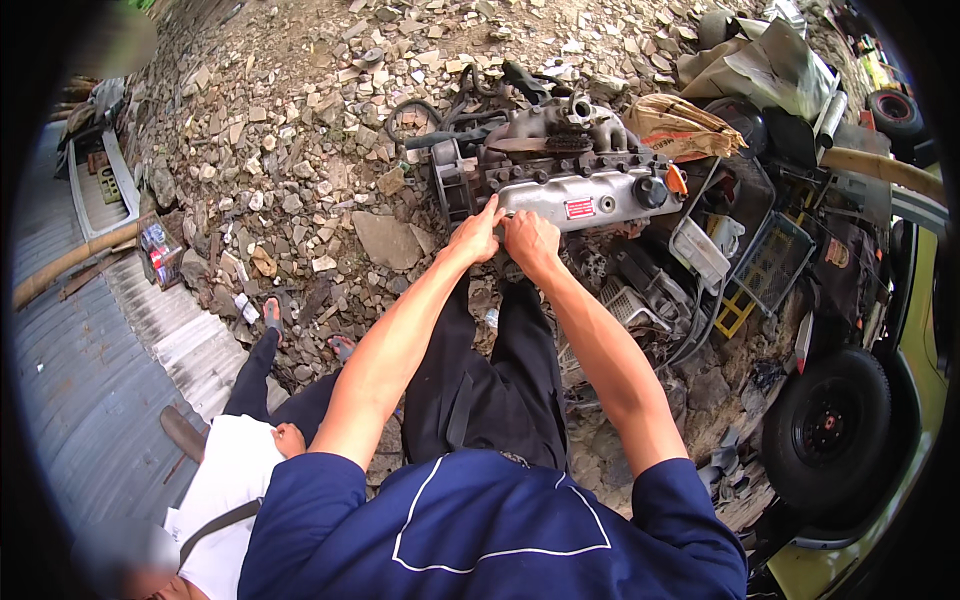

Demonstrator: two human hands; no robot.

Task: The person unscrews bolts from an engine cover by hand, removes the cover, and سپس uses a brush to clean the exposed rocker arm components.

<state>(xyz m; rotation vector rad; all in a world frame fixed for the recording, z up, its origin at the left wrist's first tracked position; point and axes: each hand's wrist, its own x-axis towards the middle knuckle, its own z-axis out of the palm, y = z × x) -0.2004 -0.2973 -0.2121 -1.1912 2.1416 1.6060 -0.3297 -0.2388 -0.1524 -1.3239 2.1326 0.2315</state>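
Note:
An engine (556, 165) with a silver valve cover (618, 199) lies on the rubble in front of me. Both of my hands are at the near left end of that cover. My left hand (477, 236) has its index finger stretched toward the engine, with the other fingers folded in. Close beside it, my right hand (531, 240) is closed, knuckles up, against the cover's near edge. Whatever sits between the fingers is hidden by the hands. A black oil cap (650, 191) and an orange part (677, 180) are at the cover's right end.
Broken stones (300, 150) cover the ground. Car parts, a grey crate (772, 262) and a brown sack (682, 128) crowd the right, with a black wheel (827, 425) nearer me. Another person in a white shirt (235, 470) is at my left, beside corrugated sheets (90, 370).

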